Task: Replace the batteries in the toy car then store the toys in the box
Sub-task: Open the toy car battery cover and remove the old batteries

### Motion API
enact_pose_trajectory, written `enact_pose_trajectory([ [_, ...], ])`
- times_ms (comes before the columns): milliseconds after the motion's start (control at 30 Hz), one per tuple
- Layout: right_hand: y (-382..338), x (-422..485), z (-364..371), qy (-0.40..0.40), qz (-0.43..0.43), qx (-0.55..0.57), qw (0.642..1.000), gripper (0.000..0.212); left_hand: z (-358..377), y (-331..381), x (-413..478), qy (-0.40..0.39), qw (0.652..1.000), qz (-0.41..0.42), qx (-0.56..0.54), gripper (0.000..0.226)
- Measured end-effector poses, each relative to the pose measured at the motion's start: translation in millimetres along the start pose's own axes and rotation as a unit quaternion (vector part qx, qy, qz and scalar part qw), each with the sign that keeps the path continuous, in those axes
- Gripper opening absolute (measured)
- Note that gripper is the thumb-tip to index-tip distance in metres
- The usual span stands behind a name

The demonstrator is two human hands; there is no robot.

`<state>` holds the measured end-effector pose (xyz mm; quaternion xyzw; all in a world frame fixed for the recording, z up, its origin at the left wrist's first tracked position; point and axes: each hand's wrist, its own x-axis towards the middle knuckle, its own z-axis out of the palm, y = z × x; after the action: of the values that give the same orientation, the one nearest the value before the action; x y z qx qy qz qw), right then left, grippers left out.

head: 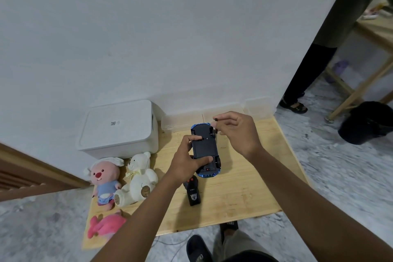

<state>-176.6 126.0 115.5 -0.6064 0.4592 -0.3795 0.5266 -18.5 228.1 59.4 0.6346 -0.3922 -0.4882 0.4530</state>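
Gripping the upturned toy car [205, 144] above the counter [244, 187], the left hand [187, 159] curls its fingers round the chassis, while the right hand [236, 132] pinches a small dark piece [215, 119] at the car's 1 o'clock. The battery work looks barely begun. The plush toys [138, 176] at 8 o'clock lie outside the closed box [119, 130] at 10 o'clock. The box's lid sticker shows a QR code, and the print on the remote [192, 191] is unreadable.

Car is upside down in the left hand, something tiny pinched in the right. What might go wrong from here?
The right hand pinches a small dark piece above the toy car; if dropped, it may roll off the wooden table.
The left hand grips the upturned car from one side only, so pressing on it might tip it.
The remote lies close by the car's near end and could get knocked.
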Motion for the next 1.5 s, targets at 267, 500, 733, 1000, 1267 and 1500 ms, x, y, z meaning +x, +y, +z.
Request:
enact_pose_trajectory([
  [267, 10, -5, 10, 0.042, -0.055, -0.012, 0.998, 0.015, -1, 1, 2, -0.006, 1.000, 0.000, 0.017, 0.060],
  [500, 8, -2, 11, 0.041, -0.056, -0.007, 0.998, 0.014, -2, 4, 2, -0.003, 1.000, 0.000, 0.025, 0.061],
  [733, 11, 1, 12, 0.037, -0.052, -0.015, 0.998, 0.016, -3, 3, 3, 0.000, 1.000, -0.006, 0.031, 0.061],
  [1000, 14, 0, 13, 0.046, -0.049, 0.001, 0.998, 0.016, -4, 4, 2, -0.001, 0.999, -0.008, 0.032, 0.061],
  [1267, 16, -2, 14, 0.048, -0.055, -0.003, 0.997, 0.016, -4, 1, -1, 0.000, 0.999, -0.007, 0.035, 0.061],
  [1500, 17, -7, 15, 0.050, -0.063, -0.004, 0.997, 0.016, -5, -1, -2, 0.004, 0.999, -0.007, 0.031, 0.061],
])
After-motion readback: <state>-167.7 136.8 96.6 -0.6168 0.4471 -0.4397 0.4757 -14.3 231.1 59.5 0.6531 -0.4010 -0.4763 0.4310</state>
